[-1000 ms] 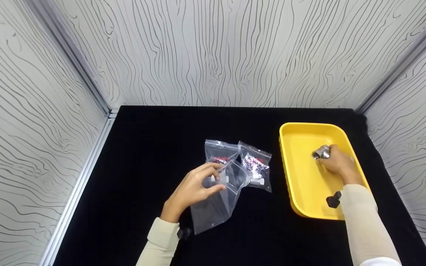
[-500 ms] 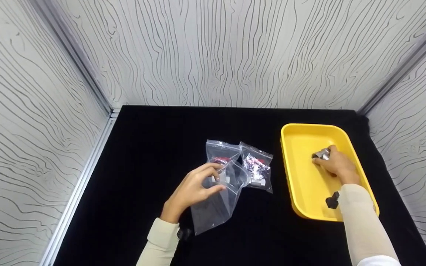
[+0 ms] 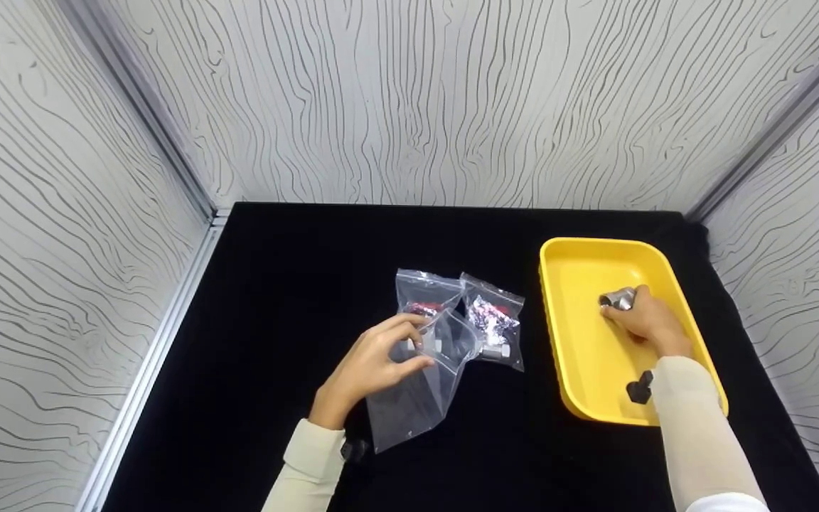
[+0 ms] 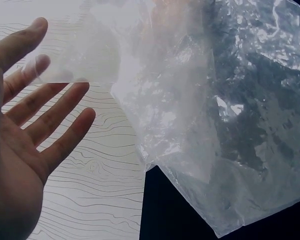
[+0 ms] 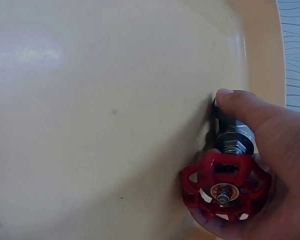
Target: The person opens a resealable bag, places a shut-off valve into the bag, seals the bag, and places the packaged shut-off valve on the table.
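Note:
In the yellow tray [image 3: 564,341], my right hand [image 3: 655,321] grips a metal gate valve [image 3: 620,299]. The right wrist view shows its red handwheel [image 5: 225,192], with the thumb across the metal body. My left hand [image 3: 374,359] is at the mouth of a clear zip bag [image 3: 406,409], thumb and fingers spread apart. In the left wrist view the index finger lies behind the bag's clear film [image 4: 90,55], and the other fingers are extended. Two more zip bags lie just beyond, a left one [image 3: 424,284] and a right one [image 3: 502,313], each with red and metal parts inside.
Black cloth [image 3: 296,284] covers the table. Patterned white panels [image 3: 409,107] stand at the back and both sides, with a metal rail [image 3: 146,370] along the left edge. The tray's raised rim [image 3: 552,370] stands between the bags and the right hand.
The valve has turned slightly and lies more level in the right hand, whose fingers have shifted a little on it. The left hand and the bags hold their places.

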{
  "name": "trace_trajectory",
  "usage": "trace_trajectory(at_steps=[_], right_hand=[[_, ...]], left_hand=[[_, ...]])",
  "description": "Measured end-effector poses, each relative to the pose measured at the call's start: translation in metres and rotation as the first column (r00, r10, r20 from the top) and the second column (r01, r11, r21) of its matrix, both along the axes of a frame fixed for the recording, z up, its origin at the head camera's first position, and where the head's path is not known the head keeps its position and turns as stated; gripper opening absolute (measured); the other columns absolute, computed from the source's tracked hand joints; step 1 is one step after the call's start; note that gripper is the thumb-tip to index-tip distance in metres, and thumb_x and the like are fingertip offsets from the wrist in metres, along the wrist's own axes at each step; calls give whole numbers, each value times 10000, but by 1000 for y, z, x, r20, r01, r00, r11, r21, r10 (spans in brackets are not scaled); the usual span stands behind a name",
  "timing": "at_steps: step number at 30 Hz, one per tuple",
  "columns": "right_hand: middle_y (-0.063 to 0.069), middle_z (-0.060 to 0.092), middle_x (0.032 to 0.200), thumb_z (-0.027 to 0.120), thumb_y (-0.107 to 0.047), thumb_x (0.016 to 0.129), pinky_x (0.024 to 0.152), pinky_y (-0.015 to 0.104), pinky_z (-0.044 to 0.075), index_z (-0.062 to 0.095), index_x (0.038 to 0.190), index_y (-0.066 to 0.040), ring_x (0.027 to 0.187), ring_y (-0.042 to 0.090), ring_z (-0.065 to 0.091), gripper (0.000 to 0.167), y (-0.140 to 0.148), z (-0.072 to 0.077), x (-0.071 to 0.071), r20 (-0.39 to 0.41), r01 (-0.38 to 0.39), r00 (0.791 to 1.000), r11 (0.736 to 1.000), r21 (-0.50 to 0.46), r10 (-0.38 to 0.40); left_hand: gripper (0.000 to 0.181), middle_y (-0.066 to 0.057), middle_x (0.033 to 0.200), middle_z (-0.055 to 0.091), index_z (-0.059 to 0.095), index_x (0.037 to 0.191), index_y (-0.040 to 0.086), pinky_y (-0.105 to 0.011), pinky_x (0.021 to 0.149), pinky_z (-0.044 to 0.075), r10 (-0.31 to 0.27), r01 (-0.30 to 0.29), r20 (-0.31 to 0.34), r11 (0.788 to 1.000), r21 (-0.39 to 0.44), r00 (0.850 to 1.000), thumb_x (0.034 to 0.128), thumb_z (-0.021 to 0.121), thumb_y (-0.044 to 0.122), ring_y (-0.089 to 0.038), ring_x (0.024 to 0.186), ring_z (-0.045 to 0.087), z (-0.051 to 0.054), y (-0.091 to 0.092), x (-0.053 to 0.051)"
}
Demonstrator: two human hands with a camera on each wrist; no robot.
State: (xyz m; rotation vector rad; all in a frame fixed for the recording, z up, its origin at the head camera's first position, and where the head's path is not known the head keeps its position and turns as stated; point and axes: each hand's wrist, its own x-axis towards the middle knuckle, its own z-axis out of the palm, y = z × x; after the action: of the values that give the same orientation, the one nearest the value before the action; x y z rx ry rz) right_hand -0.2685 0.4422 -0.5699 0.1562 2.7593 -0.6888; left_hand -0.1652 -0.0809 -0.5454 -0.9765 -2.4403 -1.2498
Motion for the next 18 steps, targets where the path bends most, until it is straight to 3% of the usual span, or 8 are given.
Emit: trace_trajectory(at_steps=[12,18], right_hand=[[131,597,802,751,-531,946,536,314,484,432,1279,53,608,229,606,744,-2,-4,7,-71,51,996,999,-2,-51],[83,581,748,744,-540,945,537,304,481,483,1170,52,599,211,596,685,-4,-4,5,-45,89,995,996,-11,-90]], left_hand=[[305,-38,1329,725,676,927,87,-379,1027,594,-5,5,8,1000,-5,1000,919,853,336,-212,1225,705,1,0,1],[306,-34,1321,725,678,924,91,-379,1027,596,0,0,-3,1000,-11,1000,918,852,343,-214,1220,708,2,0,0]])
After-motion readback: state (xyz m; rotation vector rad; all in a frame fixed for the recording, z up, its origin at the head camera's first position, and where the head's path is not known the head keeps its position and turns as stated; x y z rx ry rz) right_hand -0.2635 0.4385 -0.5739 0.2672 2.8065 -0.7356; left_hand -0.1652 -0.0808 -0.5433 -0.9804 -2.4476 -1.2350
